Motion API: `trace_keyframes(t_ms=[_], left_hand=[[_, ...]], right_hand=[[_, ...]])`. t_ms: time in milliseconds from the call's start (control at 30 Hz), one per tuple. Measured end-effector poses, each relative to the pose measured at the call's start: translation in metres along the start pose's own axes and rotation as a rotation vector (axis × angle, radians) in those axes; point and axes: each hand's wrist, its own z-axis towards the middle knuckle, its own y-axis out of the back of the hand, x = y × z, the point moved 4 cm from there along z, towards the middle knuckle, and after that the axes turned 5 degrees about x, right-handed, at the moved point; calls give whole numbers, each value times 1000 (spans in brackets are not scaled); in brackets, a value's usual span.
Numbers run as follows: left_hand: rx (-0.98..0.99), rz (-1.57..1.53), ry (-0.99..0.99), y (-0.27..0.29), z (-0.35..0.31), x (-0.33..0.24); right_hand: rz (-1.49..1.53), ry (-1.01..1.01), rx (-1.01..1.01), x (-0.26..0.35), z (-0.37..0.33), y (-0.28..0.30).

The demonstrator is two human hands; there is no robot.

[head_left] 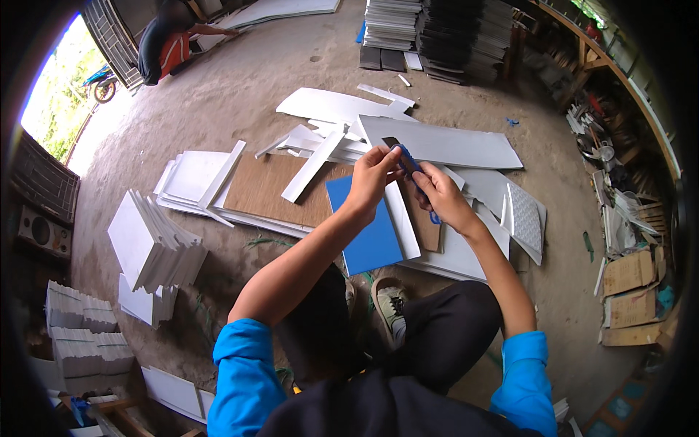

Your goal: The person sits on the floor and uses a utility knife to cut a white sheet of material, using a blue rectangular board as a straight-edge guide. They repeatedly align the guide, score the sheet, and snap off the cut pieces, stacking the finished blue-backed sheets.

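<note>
A blue utility knife [409, 160] with a dark blade is held up in front of me, its blade end pointing up and left. My right hand [445, 198] is closed round its handle. The fingers of my left hand [373, 178] pinch the knife near the blade end. Below my hands lie a blue rectangular sheet [364, 229] and a brown wooden board [273, 191] resting on white sheets. A narrow white strip [314, 166] crosses the brown board. Beyond the knife is a large white panel [444, 140].
White panels are stacked at the left [135, 237]. White [392, 25] and dark [445, 40] stacks stand at the back. Another person [164, 44] crouches at the far left. Cardboard [630, 291] lies along the right, and a speaker [44, 231] stands at the left edge.
</note>
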Motion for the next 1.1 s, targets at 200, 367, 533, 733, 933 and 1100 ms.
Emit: trace_keyframes(t_ms=[200, 367, 533, 733, 933, 1100], left_hand=[[23, 102, 186, 23, 16, 35], [-43, 899, 345, 87, 46, 93], [117, 1570, 420, 117, 58, 154], [263, 1709, 548, 109, 60, 204], [274, 1690, 603, 119, 55, 208], [301, 1715, 604, 112, 59, 206]], right_hand=[[-76, -191, 76, -32, 3, -2], [-403, -420, 13, -111, 24, 22], [-409, -572, 13, -196, 41, 28], [-684, -269, -128, -252, 89, 8], [-743, -374, 5, -234, 133, -13], [-738, -454, 69, -245, 141, -15]])
